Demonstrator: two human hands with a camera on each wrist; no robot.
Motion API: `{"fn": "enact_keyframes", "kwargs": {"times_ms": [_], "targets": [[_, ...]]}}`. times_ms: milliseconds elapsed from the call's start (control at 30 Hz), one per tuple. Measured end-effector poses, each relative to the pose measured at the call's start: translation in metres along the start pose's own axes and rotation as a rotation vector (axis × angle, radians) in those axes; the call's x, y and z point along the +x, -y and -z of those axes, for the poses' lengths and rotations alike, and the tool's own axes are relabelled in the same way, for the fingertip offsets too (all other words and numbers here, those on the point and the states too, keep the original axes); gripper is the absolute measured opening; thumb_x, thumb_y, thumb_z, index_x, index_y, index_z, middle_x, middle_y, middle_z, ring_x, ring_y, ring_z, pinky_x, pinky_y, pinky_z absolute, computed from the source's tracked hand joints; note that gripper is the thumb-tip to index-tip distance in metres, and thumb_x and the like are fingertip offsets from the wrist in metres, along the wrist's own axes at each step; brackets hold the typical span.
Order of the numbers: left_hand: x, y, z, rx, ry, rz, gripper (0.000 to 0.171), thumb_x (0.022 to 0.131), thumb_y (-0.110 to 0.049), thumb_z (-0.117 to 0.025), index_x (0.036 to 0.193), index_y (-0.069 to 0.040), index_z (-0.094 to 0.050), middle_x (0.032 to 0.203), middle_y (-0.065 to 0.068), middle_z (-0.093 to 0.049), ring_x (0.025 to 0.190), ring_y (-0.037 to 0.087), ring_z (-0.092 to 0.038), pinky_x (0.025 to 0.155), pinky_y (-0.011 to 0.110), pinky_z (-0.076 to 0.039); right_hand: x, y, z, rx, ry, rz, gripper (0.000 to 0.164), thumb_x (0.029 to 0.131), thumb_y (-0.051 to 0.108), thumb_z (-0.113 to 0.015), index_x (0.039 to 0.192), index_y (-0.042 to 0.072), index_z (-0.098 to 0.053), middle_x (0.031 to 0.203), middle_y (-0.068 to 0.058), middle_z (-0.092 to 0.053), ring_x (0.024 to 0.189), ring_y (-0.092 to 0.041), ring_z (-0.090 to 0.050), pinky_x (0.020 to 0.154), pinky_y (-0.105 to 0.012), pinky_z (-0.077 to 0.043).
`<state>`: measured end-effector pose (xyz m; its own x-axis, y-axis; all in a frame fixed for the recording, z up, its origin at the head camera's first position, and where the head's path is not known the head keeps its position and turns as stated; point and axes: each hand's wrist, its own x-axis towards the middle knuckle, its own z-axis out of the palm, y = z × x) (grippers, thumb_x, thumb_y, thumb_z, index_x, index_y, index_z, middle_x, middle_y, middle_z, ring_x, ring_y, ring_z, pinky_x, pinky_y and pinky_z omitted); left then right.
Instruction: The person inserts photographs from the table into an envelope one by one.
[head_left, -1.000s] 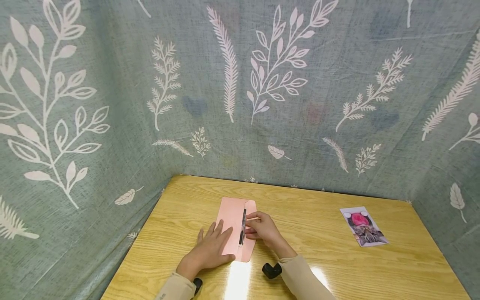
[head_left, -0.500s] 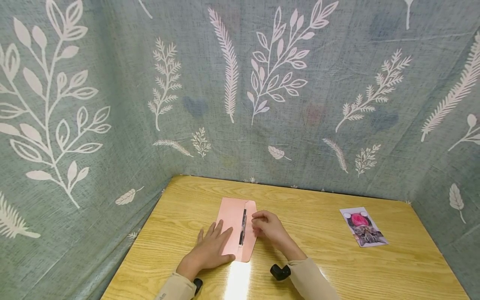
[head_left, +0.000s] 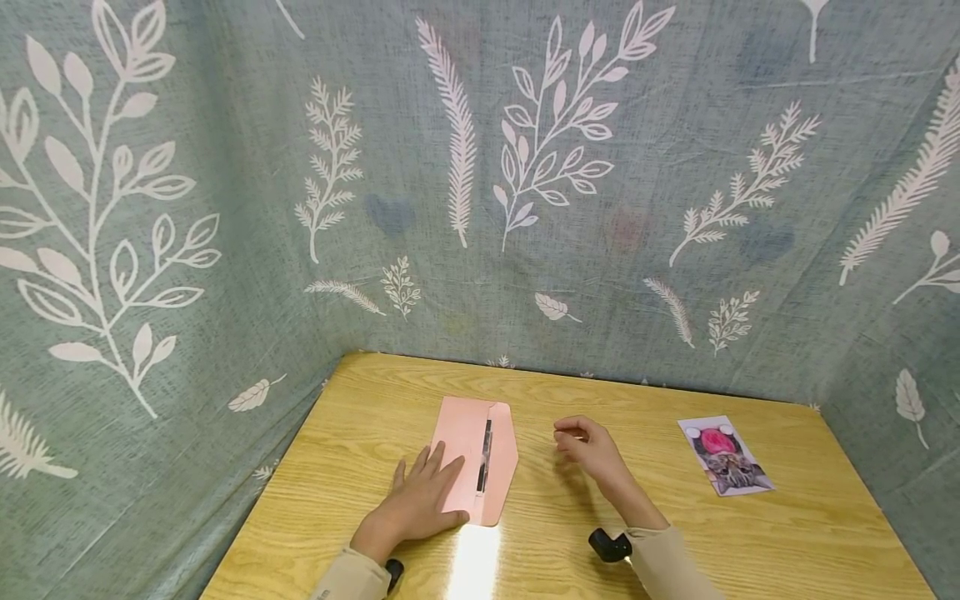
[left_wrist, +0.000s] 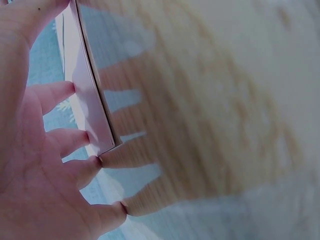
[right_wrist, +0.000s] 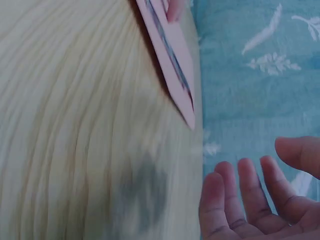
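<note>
A pink envelope (head_left: 459, 423) lies on the table, its flap (head_left: 504, 458) folded out to the right. Through its long opening shows a narrow strip of a dark picture card (head_left: 484, 457) tucked inside. My left hand (head_left: 422, 496) rests flat on the envelope's left part, fingers spread; in the left wrist view its fingertips press along the envelope (left_wrist: 90, 110) and the tabletop. To the right of the flap, apart from it, my right hand (head_left: 596, 454) hovers over the table with loosely bent fingers and nothing in them, as the right wrist view also shows.
On the right side of the wooden table (head_left: 637, 408) lies a photo card (head_left: 726, 454) of a kitten with a pink ball. A grey-green curtain (head_left: 480, 167) with white leaf prints hangs behind and beside the table.
My right hand has drawn away from the envelope's opening and moved right, off the flap. The flap stays folded out, and my left hand keeps its place.
</note>
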<state>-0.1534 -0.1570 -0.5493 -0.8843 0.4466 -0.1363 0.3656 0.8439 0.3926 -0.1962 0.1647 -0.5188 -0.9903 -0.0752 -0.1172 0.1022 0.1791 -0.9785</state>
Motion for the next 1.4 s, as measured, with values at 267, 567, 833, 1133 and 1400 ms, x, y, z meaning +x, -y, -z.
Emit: {"fn": "enact_keyframes", "kwargs": {"times_ms": [267,567,833,1133,1400], "targets": [[-0.001,0.000,0.001,-0.007,-0.005,-0.003,0.087,0.090,-0.063,-0.063,0.158,-0.018,-0.033,0.164,0.022,-0.014,0.148,0.046,-0.011,0.107,0.076,-0.008,-0.003,0.001,0.047,-0.077,-0.086,0.018,0.034,0.101,0.017,-0.063,0.127,-0.006,-0.059,0.119,-0.018,-0.061,0.106,-0.037,-0.060,0.091,-0.052,-0.052],[-0.001,-0.001,0.002,-0.010,0.008,-0.006,0.087,0.090,-0.062,-0.063,0.158,-0.018,-0.033,0.164,0.021,-0.013,0.148,0.047,-0.010,0.107,0.077,-0.007,-0.012,-0.007,0.102,-0.237,-0.215,0.065,0.040,0.101,0.025,-0.062,0.128,-0.004,-0.060,0.122,-0.019,-0.062,0.100,-0.014,-0.061,0.086,-0.040,-0.054],[-0.001,-0.001,0.001,0.001,-0.005,-0.003,0.087,0.090,-0.062,-0.063,0.158,-0.017,-0.033,0.164,0.022,-0.014,0.148,0.047,-0.011,0.107,0.077,-0.007,-0.020,-0.015,0.148,-0.328,-0.263,0.045,0.049,0.103,0.033,-0.059,0.133,-0.005,-0.055,0.131,-0.023,-0.056,0.103,-0.012,-0.058,0.081,-0.024,-0.051],[-0.001,-0.001,0.001,0.000,-0.002,-0.003,0.087,0.090,-0.062,-0.064,0.158,-0.017,-0.033,0.163,0.022,-0.014,0.148,0.047,-0.011,0.107,0.076,-0.007,-0.016,-0.031,0.200,-0.486,-0.328,0.038,0.053,0.103,0.035,-0.056,0.136,-0.006,-0.052,0.132,-0.028,-0.053,0.114,-0.042,-0.054,0.071,-0.022,-0.052],[0.002,-0.001,0.000,0.010,0.016,0.001,0.088,0.090,-0.065,-0.061,0.159,-0.018,-0.032,0.164,0.021,-0.012,0.148,0.046,-0.010,0.108,0.076,-0.006,-0.006,-0.037,0.233,-0.576,-0.243,-0.012,0.061,0.104,0.033,-0.053,0.144,-0.011,-0.039,0.145,-0.042,-0.031,0.129,-0.060,-0.031,0.096,-0.068,-0.038]]}}
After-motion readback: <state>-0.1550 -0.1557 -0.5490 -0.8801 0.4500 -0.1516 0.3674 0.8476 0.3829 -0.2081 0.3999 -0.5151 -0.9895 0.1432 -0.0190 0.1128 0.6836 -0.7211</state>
